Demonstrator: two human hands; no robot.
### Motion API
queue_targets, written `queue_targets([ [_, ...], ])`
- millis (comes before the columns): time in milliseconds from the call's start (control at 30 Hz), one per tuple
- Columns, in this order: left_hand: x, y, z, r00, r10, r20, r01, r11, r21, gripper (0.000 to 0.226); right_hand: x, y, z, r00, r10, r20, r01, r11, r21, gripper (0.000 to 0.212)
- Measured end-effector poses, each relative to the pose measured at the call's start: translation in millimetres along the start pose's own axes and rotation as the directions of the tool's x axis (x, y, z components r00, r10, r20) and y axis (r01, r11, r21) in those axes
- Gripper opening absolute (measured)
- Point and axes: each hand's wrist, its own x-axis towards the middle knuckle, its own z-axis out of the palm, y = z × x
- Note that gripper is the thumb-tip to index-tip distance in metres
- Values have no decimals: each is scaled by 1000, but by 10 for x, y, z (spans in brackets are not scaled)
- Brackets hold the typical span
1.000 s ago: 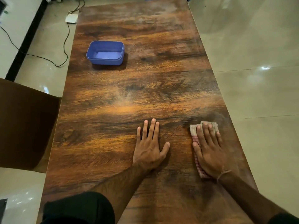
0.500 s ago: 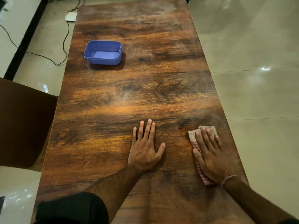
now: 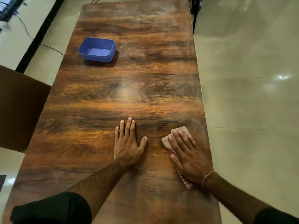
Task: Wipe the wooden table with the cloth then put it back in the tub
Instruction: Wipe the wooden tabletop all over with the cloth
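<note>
Directly under the flat right hand (image 3: 188,156), the cloth (image 3: 179,131).

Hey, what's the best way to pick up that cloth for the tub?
Likely the far end of the cloth, which shows beyond the fingertips of the right hand pressing it flat. It lies flat on the table, so come from above and bunch it up with curled fingers.

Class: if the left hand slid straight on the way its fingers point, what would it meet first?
Nothing, as far as the view shows: the left hand would cross bare wooden table to the far edge, probably passing right of the blue tub.
</note>
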Motion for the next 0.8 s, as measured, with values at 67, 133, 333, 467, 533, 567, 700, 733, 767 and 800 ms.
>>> queue_targets([
  [67,-10,287,67,990,-139,-21,138,990,-36,93,71,198,-28,989,-142,32,141,990,25,65],
  [133,1,431,102,975,-221,-40,219,975,-44,96,225,381,-72,984,-176,36,175,984,34,64],
  [333,1,439,142,966,-243,-92,243,970,-16,97,486,437,-76,998,-15,-56,18,998,57,65],
  [467,16,453,136,961,-256,-104,257,966,-7,96,325,588,-60,928,-368,52,367,930,22,64],
  [533,16,469,125,959,-259,-115,260,966,-4,96,446,734,-112,901,-426,87,425,905,33,64],
  [567,11,466,126,957,-262,-121,264,965,-1,96,551,779,-132,913,-400,79,398,917,35,64],
  [700,5,426,135,958,-262,-116,263,965,-1,96,839,776,-203,984,-175,22,174,984,32,66],
  [733,6,407,129,960,-255,-116,257,966,3,96,807,719,-192,988,-152,15,151,987,48,66],
  [767,5,410,132,958,-262,-117,264,965,0,95,761,689,-177,983,-180,25,179,982,56,66],
  [800,5,416,136,957,-265,-119,267,964,2,96,690,670,-159,969,-243,48,241,969,53,66],
])
